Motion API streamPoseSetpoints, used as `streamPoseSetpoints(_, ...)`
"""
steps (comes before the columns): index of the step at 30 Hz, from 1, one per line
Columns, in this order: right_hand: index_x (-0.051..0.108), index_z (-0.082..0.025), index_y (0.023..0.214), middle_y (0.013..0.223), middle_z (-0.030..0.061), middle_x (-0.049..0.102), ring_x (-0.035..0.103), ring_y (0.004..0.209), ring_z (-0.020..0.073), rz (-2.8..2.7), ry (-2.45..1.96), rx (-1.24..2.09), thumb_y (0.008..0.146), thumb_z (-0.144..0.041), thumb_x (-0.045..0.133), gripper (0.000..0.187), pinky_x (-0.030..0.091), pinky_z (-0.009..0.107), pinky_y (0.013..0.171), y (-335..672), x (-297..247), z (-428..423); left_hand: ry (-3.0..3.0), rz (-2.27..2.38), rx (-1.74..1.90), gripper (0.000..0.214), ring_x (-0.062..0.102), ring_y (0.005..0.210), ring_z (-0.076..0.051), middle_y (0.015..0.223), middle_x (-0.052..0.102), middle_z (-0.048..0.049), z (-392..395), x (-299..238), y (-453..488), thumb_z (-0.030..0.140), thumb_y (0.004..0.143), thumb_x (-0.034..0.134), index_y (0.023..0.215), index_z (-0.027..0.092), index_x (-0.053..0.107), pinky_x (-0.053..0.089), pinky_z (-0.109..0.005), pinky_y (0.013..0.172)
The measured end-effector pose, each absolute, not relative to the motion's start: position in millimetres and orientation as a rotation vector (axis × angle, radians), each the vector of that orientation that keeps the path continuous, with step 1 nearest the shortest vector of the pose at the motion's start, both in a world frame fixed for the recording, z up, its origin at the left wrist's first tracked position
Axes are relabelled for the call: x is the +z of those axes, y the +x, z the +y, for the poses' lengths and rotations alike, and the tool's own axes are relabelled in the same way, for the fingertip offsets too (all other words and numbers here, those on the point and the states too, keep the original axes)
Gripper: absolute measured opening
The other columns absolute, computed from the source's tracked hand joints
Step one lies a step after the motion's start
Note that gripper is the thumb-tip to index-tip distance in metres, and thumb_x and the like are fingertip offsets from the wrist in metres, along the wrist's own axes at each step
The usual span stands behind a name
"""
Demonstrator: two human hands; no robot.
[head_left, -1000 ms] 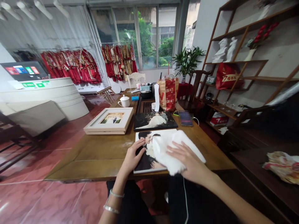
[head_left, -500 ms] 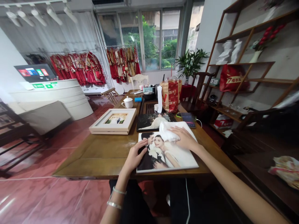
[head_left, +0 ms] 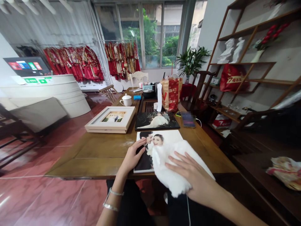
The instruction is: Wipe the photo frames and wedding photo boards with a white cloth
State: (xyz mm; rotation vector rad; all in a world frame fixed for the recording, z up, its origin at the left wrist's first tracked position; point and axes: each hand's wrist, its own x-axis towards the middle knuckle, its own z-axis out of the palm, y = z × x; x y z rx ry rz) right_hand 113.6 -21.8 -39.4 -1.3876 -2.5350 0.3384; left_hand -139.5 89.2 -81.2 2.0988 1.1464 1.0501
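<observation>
A large wedding photo print [head_left: 162, 139] lies flat at the near edge of the wooden table [head_left: 98, 153]. My left hand [head_left: 133, 155] rests on its left edge with fingers spread, holding it down. My right hand [head_left: 188, 175] lies flat with fingers stretched on a white fluffy cloth [head_left: 170, 163], pressing it onto the near right part of the print. The cloth covers the print's lower right corner and hangs over the table edge.
Behind the print lie a dark photo panel [head_left: 156, 121], a framed photo in a pale wooden frame [head_left: 110, 119] and a phone [head_left: 188, 119]. Further back stand a white cup [head_left: 127, 100] and a red paper bag [head_left: 170, 94]. Wooden shelves [head_left: 246, 62] stand at right.
My right hand has dragged the white cloth from the print's far edge down to its near right corner. My left hand has stayed on the left edge.
</observation>
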Motion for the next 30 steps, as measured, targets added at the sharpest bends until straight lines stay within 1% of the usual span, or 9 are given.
streamPoseSetpoints(5, 0.044, -0.023, 0.134, 0.14, 0.0025, 0.043, 0.028, 0.134, 0.0244, -2.397, -1.541, 0.242, 0.064, -0.015, 0.052, 0.071, 0.014, 0.049, 0.111, 125.5, -43.0, 46.9, 2.108, 1.132, 1.047, 0.032, 0.047, 0.125, -0.022, 0.129, 0.057, -0.0069, 88.8, -79.8, -140.5, 0.028, 0.087, 0.049, 0.116, 0.02, 0.061, 0.034, -0.044, 0.108)
streamPoseSetpoints(8, 0.045, -0.024, 0.133, 0.141, 0.0015, 0.043, 0.028, 0.134, 0.0234, -2.317, -1.61, 0.2, 0.069, -0.018, 0.051, 0.064, 0.013, 0.05, 0.111, 129.8, -46.3, 92.2, 2.122, 1.125, 1.043, 0.032, 0.047, 0.125, -0.022, 0.128, 0.058, -0.0067, 88.1, -78.4, -140.5, 0.026, 0.087, 0.049, 0.115, 0.021, 0.062, 0.035, -0.045, 0.107)
streamPoseSetpoints(11, 0.043, -0.026, 0.134, 0.142, 0.0033, 0.041, 0.027, 0.135, 0.0257, -2.261, -1.697, 0.131, 0.071, -0.018, 0.051, 0.064, 0.006, 0.056, 0.109, 125.8, -49.5, 112.0, 2.126, 1.134, 1.05, 0.031, 0.047, 0.125, -0.022, 0.127, 0.058, -0.0069, 87.4, -78.1, -140.1, 0.025, 0.087, 0.048, 0.114, 0.021, 0.062, 0.035, -0.044, 0.107)
streamPoseSetpoints(13, 0.041, -0.027, 0.136, 0.144, 0.0051, 0.038, 0.024, 0.135, 0.0287, -2.269, -1.714, 0.072, 0.073, -0.023, 0.054, 0.064, 0.001, 0.06, 0.107, 119.3, -52.7, 106.3, 2.126, 1.138, 1.063, 0.031, 0.047, 0.125, -0.022, 0.127, 0.058, -0.0068, 87.2, -79.0, -139.7, 0.025, 0.087, 0.048, 0.114, 0.021, 0.062, 0.035, -0.044, 0.107)
streamPoseSetpoints(16, 0.038, -0.026, 0.138, 0.145, 0.0071, 0.035, 0.019, 0.137, 0.0309, -2.336, -1.664, 0.026, 0.071, -0.029, 0.057, 0.069, 0.002, 0.059, 0.108, 108.9, -57.4, 71.8, 2.121, 1.142, 1.07, 0.031, 0.047, 0.125, -0.022, 0.128, 0.058, -0.0066, 87.4, -81.1, -138.8, 0.026, 0.087, 0.048, 0.114, 0.021, 0.062, 0.035, -0.044, 0.108)
streamPoseSetpoints(19, 0.031, -0.026, 0.141, 0.148, 0.0054, 0.03, 0.013, 0.138, 0.0298, -2.46, -1.565, 0.051, 0.062, -0.015, 0.055, 0.083, 0.003, 0.056, 0.109, 102.0, -58.0, 21.2, 2.112, 1.153, 1.071, 0.031, 0.047, 0.125, -0.022, 0.128, 0.057, -0.0066, 87.8, -82.5, -137.8, 0.027, 0.086, 0.049, 0.114, 0.021, 0.062, 0.034, -0.043, 0.107)
streamPoseSetpoints(22, 0.028, -0.028, 0.142, 0.149, 0.0035, 0.027, 0.009, 0.139, 0.0292, -2.567, -1.441, 0.133, 0.057, -0.012, 0.053, 0.09, 0.001, 0.055, 0.11, 100.0, -53.9, -17.8, 2.112, 1.153, 1.071, 0.032, 0.047, 0.125, -0.022, 0.128, 0.057, -0.0067, 87.9, -81.9, -137.2, 0.027, 0.087, 0.048, 0.115, 0.021, 0.061, 0.034, -0.043, 0.107)
streamPoseSetpoints(26, 0.032, -0.03, 0.14, 0.148, 0.0012, 0.031, 0.016, 0.138, 0.0264, -2.572, -1.382, 0.221, 0.06, -0.014, 0.052, 0.085, 0.005, 0.052, 0.111, 106.2, -49.8, -17.4, 2.112, 1.141, 1.055, 0.032, 0.047, 0.125, -0.022, 0.128, 0.058, -0.0068, 88.2, -81.0, -138.1, 0.028, 0.087, 0.048, 0.115, 0.02, 0.061, 0.034, -0.043, 0.108)
streamPoseSetpoints(30, 0.039, -0.028, 0.137, 0.144, 0.0015, 0.038, 0.024, 0.136, 0.0253, -2.439, -1.494, 0.194, 0.066, -0.02, 0.054, 0.073, 0.01, 0.051, 0.11, 116.8, -50.4, 32.3, 2.111, 1.131, 1.051, 0.032, 0.046, 0.126, -0.022, 0.13, 0.056, -0.0066, 89.6, -83.3, -139.8, 0.028, 0.087, 0.048, 0.116, 0.021, 0.061, 0.034, -0.042, 0.108)
